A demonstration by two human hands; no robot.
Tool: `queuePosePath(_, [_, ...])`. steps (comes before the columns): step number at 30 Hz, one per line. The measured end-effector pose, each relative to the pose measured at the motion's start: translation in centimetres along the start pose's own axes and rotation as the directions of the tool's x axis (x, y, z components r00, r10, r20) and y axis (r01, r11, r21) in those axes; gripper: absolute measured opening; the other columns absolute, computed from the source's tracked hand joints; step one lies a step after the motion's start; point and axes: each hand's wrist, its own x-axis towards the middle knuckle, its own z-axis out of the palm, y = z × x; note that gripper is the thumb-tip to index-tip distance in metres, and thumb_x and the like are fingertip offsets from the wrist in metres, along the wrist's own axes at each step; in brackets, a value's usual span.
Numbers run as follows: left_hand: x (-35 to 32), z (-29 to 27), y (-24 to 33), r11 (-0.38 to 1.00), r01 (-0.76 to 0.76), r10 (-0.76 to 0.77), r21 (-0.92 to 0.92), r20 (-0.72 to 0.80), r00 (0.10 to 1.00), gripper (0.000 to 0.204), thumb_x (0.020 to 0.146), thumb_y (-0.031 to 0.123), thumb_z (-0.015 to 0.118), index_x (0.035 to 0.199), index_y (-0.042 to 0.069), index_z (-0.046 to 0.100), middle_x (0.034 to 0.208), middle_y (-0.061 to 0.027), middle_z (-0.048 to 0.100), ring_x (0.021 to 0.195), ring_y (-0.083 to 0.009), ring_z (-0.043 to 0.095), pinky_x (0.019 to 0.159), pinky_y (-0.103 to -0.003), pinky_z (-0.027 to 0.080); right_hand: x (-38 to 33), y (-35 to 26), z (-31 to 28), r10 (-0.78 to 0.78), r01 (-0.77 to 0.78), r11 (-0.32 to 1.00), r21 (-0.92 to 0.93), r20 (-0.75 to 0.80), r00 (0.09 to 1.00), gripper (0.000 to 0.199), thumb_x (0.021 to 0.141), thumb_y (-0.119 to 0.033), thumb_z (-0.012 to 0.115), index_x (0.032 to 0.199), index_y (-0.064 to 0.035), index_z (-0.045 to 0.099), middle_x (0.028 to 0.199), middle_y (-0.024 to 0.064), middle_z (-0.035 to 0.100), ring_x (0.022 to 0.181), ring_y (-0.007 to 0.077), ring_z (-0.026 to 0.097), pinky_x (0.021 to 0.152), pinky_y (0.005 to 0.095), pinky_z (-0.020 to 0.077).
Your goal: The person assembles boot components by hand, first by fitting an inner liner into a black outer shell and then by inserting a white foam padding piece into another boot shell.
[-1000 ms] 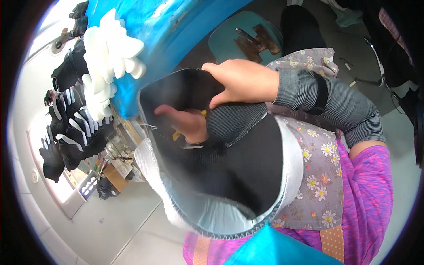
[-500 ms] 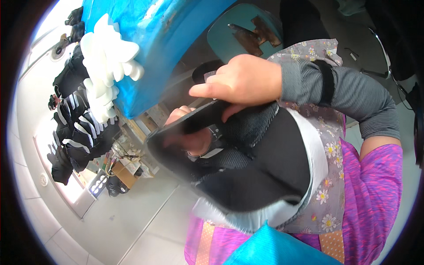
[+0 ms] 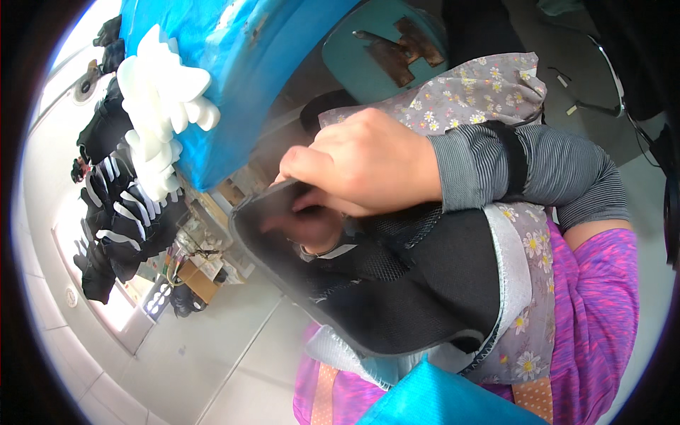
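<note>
A black fabric piece (image 3: 446,273) with mesh panels and a white edge strip is held over my lap. It looks sewn and curves open like a pocket. My right hand (image 3: 375,163), in a grey striped sleeve, bends over the upper edge of the piece with its fingers closed on it. Inside the fold my left hand (image 3: 312,228) shows in part, slightly blurred. Its fingers grip the upper left edge of the same piece, and some are hidden behind the fabric and my right hand.
White rounded pieces (image 3: 163,99) are piled against a blue covered surface (image 3: 241,64) at upper left. Black pieces with white strips (image 3: 117,212) hang or lie in rows at far left. A teal seat (image 3: 340,64) with a rusty metal part (image 3: 404,49) stands beyond my hands.
My right hand has moved left and a little down along the upper edge, its extended index finger now bent in. The black piece has opened out a little below.
</note>
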Motion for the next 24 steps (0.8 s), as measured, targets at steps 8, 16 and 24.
queuePosePath(8, [-0.4, 1.8, -1.3, 0.964, -0.25, 0.26, -0.095, 0.107, 0.96, 0.065, 0.093, 0.069, 0.042, 0.104, 0.007, 0.056, 0.097, -0.0058, 0.064, 0.101, -0.0159, 0.057, 0.089, -0.037, 0.044, 1.6, -1.1, -0.3, -0.086, 0.084, 0.953, -0.291, 0.005, 0.996, 0.034, 0.071, -0.035, 0.071, 0.089, -0.0118, 0.054, 0.068, 0.0026, 0.057, 0.063, 0.0218, 0.063, 0.048, 0.0335, 0.0469])
queuePosePath(16, [0.8, 2.1, -1.5, 0.719, 0.064, 0.283, -0.692, 0.377, 0.882, 0.069, 0.09, 0.068, 0.048, 0.127, 0.01, 0.059, 0.132, -0.0015, 0.053, 0.124, -0.017, 0.044, 0.104, -0.039, 0.035, 2.4, 0.7, 0.1, -0.068, 0.053, 0.992, -0.118, -0.122, 0.99, 0.049, 0.078, -0.054, 0.07, 0.08, -0.0099, 0.05, 0.056, 0.0064, 0.051, 0.053, 0.0275, 0.058, 0.046, 0.0363, 0.0444])
queuePosePath(24, [2.3, 1.8, 0.2, 0.898, -0.338, 0.411, 0.283, -0.261, 0.873, 0.092, 0.082, 0.084, 0.033, 0.111, -0.001, 0.056, 0.102, -0.0125, 0.063, 0.095, -0.0242, 0.062, 0.082, -0.036, 0.051, 1.0, 0.9, -1.1, 0.057, -0.048, 0.996, -0.071, 0.139, 0.989, 0.04, 0.081, -0.044, 0.07, 0.084, -0.0051, 0.062, 0.068, 0.0144, 0.064, 0.068, 0.0325, 0.067, 0.06, 0.0419, 0.0525])
